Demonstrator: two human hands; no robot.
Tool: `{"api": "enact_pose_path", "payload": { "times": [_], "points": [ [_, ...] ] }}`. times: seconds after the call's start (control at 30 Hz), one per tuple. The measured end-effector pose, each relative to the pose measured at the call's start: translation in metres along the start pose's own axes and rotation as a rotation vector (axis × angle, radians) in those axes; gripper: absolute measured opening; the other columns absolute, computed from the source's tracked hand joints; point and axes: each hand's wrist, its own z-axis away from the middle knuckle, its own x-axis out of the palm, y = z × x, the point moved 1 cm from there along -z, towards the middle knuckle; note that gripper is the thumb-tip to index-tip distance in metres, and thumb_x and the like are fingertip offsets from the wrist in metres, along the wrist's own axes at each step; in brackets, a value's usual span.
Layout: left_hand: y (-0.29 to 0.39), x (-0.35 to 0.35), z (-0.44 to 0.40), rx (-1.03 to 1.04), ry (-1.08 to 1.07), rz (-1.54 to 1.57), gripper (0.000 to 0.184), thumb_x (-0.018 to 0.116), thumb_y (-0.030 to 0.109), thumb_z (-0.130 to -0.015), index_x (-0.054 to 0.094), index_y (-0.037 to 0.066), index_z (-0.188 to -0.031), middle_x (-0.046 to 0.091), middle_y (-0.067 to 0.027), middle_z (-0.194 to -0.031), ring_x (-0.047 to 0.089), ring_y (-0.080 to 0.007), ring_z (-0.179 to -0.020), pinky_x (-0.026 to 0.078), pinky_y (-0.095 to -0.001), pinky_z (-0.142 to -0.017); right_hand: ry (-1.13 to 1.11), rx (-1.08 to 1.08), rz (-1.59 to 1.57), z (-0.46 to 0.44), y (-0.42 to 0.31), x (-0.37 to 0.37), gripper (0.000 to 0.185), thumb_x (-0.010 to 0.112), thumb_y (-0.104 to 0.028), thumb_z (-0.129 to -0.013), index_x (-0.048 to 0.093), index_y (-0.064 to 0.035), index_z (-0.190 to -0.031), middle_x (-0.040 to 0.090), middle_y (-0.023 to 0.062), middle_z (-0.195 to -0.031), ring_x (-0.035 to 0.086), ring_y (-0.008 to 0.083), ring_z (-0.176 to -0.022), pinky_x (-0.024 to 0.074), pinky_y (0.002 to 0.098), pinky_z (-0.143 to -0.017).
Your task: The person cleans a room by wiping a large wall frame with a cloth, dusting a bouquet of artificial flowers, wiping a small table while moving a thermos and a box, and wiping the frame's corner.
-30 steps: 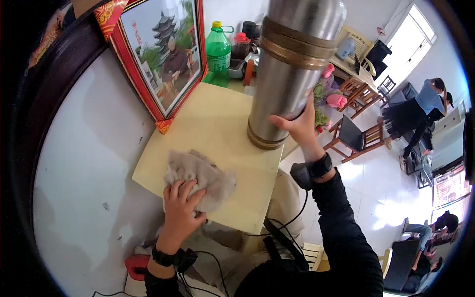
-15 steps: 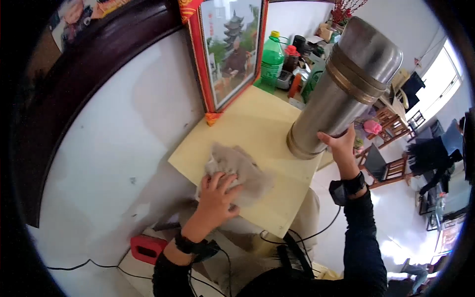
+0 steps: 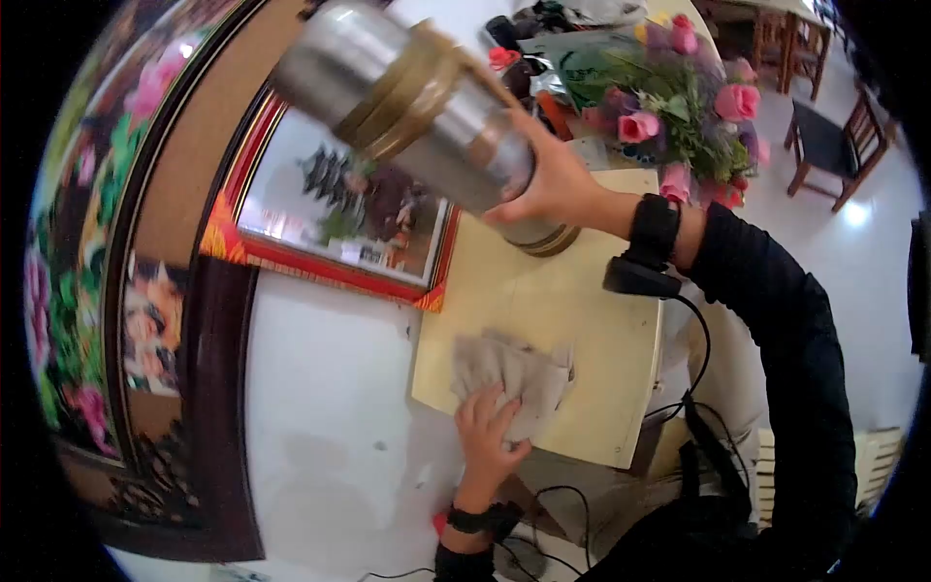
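Note:
My right hand [image 3: 558, 175] is wrapped around a large steel thermos [image 3: 441, 155]. The thermos leans to the upper left, with its rounded cap end away from me and its base above the pale yellow tabletop [image 3: 606, 388]. Whether the base touches the tabletop I cannot tell. A crumpled beige cloth [image 3: 519, 373] lies on the tabletop near its left edge. My left hand [image 3: 490, 436] presses down on the near part of this cloth, fingers bent over it and thumb to the right. Part of the cloth is hidden under the fingers.
A red-framed picture [image 3: 339, 213] leans on the white wall behind the thermos. Pink artificial flowers [image 3: 689, 116] and clutter stand beyond the tabletop. A dark chair [image 3: 834, 136] is farther right. Cables [image 3: 703, 335] hang near my wrists.
The thermos has swung to the left in my right hand, towards the picture frame. My left hand stays on the cloth, which looks more bunched. The camera view has turned left.

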Motion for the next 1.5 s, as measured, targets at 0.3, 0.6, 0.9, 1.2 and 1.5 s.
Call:
{"api": "enact_pose_path", "payload": {
  "times": [0.3, 0.6, 0.9, 1.2, 1.5],
  "points": [
    [0.012, -0.005, -0.009, 0.036, -0.104, -0.082, 0.049, 0.054, 0.009, -0.049, 0.054, 0.004, -0.098, 0.047, -0.0163, -0.116, 0.039, -0.0381, -0.108, 0.032, -0.0476, -0.092, 0.127, -0.127, 0.112, 0.004, 0.016, -0.009, 0.093, 0.078, -0.04, -0.047, 0.032, -0.0049, -0.121, 0.048, 0.0214, -0.105, 0.049, 0.0371, -0.096, 0.0421, 0.0431, -0.08],
    [-0.004, -0.008, -0.069, -0.117, -0.221, -0.005, 0.062, 0.06, 0.006, -0.064, 0.041, 0.0, -0.122, 0.046, -0.0176, -0.12, 0.038, -0.0318, -0.115, 0.028, -0.0394, -0.098, 0.06, -0.027, 0.042, 0.014, 0.01, -0.012, 0.096, 0.078, -0.036, -0.047, 0.03, -0.007, -0.124, 0.048, 0.0163, -0.101, 0.049, 0.035, -0.094, 0.0432, 0.0426, -0.077],
    [0.009, 0.005, -0.132, -0.033, -0.264, 0.16, 0.058, 0.059, 0.006, -0.063, 0.045, 0.005, -0.119, 0.045, -0.0165, -0.117, 0.039, -0.034, -0.11, 0.03, -0.0421, -0.095, 0.061, -0.025, 0.11, 0.016, 0.01, -0.015, 0.097, 0.078, -0.041, -0.045, 0.031, -0.0063, -0.123, 0.049, 0.0173, -0.099, 0.051, 0.0353, -0.09, 0.0428, 0.0434, -0.075],
    [0.032, -0.01, -0.05, 0.068, -0.305, -0.089, 0.059, 0.06, 0.008, -0.053, 0.055, 0.01, -0.112, 0.045, -0.0153, -0.12, 0.039, -0.0341, -0.113, 0.028, -0.042, -0.098, 0.01, -0.046, 0.147, 0.009, 0.008, -0.015, 0.101, 0.078, -0.046, -0.047, 0.029, -0.0032, -0.125, 0.045, 0.0212, -0.115, 0.047, 0.0366, -0.104, 0.0408, 0.0407, -0.086],
    [-0.063, -0.025, -0.002, -0.315, -0.085, -0.099, 0.052, 0.062, 0.01, -0.057, 0.056, 0.014, -0.109, 0.047, -0.0101, -0.116, 0.04, -0.0309, -0.109, 0.031, -0.0413, -0.093, -0.006, -0.13, -0.014, 0.007, 0.016, -0.006, 0.098, 0.08, -0.025, -0.055, 0.023, -0.0032, -0.132, 0.044, 0.0125, -0.12, 0.044, 0.0204, -0.108, 0.0358, 0.0311, -0.091]
  ]
}}
